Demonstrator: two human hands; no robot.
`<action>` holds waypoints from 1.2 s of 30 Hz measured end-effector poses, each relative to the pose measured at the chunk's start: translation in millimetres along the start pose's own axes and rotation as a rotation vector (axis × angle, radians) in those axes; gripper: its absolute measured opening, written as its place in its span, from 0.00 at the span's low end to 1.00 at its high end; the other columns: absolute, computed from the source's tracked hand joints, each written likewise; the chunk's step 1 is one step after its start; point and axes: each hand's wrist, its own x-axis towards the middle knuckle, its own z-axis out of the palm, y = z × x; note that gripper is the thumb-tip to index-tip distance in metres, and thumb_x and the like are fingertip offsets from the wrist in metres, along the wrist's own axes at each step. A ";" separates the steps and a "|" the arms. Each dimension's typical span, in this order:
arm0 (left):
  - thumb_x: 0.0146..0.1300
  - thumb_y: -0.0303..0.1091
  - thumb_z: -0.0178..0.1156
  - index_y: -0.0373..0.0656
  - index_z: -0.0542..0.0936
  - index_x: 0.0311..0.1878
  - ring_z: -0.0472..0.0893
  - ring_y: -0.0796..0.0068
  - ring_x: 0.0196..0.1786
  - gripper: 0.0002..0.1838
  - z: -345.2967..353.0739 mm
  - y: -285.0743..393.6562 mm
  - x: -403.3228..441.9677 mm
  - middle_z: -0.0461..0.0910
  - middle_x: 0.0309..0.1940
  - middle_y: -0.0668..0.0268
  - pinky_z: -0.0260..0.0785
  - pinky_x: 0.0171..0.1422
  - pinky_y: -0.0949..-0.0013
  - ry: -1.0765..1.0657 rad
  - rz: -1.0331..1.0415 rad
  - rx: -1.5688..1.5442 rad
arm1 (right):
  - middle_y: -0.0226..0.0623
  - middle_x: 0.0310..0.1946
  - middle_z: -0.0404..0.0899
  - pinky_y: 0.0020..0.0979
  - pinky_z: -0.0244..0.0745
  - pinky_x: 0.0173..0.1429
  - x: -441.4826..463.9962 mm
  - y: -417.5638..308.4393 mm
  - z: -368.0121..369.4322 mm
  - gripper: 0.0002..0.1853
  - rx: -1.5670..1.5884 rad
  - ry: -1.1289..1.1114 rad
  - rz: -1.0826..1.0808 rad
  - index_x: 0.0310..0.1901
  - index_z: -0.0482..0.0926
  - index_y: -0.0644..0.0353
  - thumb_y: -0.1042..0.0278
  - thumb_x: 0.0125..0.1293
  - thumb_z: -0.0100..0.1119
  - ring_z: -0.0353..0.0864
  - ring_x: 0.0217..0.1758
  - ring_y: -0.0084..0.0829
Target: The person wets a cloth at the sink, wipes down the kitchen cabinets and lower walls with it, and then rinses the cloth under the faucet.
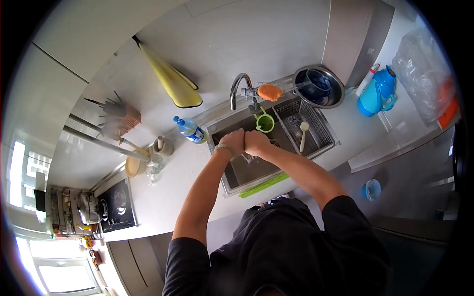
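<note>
My left hand (pixel 233 141) and my right hand (pixel 257 143) are closed and pressed against each other above the sink (pixel 242 176). Whatever they may hold is hidden by the fingers. Just below them is a pale, shiny patch that could be water or a bit of cloth; I cannot tell. Behind the hands rises a curved metal faucet (pixel 241 79), and a green cup-like strainer with a handle (pixel 265 123) sits near its base. An orange sponge (pixel 269 92) rests beside the faucet.
Right of my hands, a wire basket (pixel 321 140) in the sink holds a pale brush (pixel 302 136). A detergent bottle (pixel 189 129) stands left. Further right are a metal basin (pixel 335 93) and a blue thermos (pixel 377 92). A green strip (pixel 264 185) lies along the front edge.
</note>
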 end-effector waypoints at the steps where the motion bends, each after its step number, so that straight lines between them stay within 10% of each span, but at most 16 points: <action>1: 0.54 0.40 0.69 0.39 0.72 0.50 0.81 0.41 0.53 0.25 1.9 -1.1 -2.2 0.81 0.48 0.44 0.75 0.58 0.50 -0.019 0.004 -0.054 | 0.52 0.36 0.86 0.45 0.82 0.48 -6.0 -4.6 -8.4 0.10 -0.001 -0.010 0.024 0.35 0.84 0.64 0.66 0.57 0.64 0.87 0.41 0.51; 4: 0.48 0.41 0.75 0.38 0.64 0.63 0.77 0.42 0.59 0.42 15.5 -13.6 -1.0 0.76 0.55 0.43 0.71 0.64 0.51 0.011 0.053 -0.291 | 0.52 0.37 0.85 0.42 0.83 0.44 1.5 11.6 2.0 0.12 0.051 0.176 -0.155 0.38 0.83 0.66 0.70 0.52 0.69 0.87 0.40 0.48; 8: 0.45 0.38 0.78 0.47 0.47 0.79 0.70 0.47 0.68 0.62 -29.6 6.5 -33.0 0.64 0.69 0.49 0.65 0.72 0.51 0.239 0.111 -0.299 | 0.47 0.33 0.83 0.39 0.78 0.33 5.5 29.2 -31.6 0.17 0.776 -0.301 0.081 0.36 0.79 0.64 0.72 0.46 0.77 0.84 0.32 0.38; 14: 0.46 0.34 0.75 0.60 0.54 0.79 0.70 0.52 0.70 0.56 -54.5 -6.5 -36.3 0.58 0.76 0.61 0.67 0.73 0.53 0.456 0.536 0.432 | 0.29 0.24 0.72 0.20 0.59 0.22 11.5 32.9 -29.8 0.08 1.672 -0.917 0.318 0.35 0.77 0.61 0.75 0.60 0.69 0.67 0.22 0.18; 21: 0.51 0.41 0.71 0.54 0.72 0.65 0.83 0.51 0.50 0.35 -52.3 -10.6 -25.5 0.82 0.51 0.59 0.77 0.53 0.51 0.053 0.273 0.291 | 0.32 0.20 0.76 0.27 0.60 0.16 -4.1 -30.6 -54.3 0.12 0.857 -0.564 0.141 0.25 0.79 0.59 0.66 0.51 0.76 0.72 0.18 0.23; 25: 0.48 0.44 0.69 0.50 0.81 0.47 0.84 0.48 0.46 0.22 -30.7 -17.1 -18.7 0.85 0.42 0.55 0.76 0.52 0.48 0.028 0.197 0.234 | 0.51 0.25 0.83 0.43 0.81 0.38 3.9 -25.8 -15.6 0.11 -0.100 -0.121 -0.317 0.26 0.82 0.64 0.64 0.56 0.61 0.87 0.35 0.45; 36: 0.51 0.43 0.64 0.41 0.84 0.43 0.83 0.46 0.48 0.19 -8.5 -36.0 -4.7 0.85 0.39 0.50 0.76 0.57 0.53 -0.155 0.067 0.011 | 0.51 0.36 0.85 0.47 0.82 0.44 -6.2 -17.3 11.1 0.14 0.029 0.153 -0.136 0.41 0.79 0.62 0.64 0.56 0.64 0.86 0.40 0.52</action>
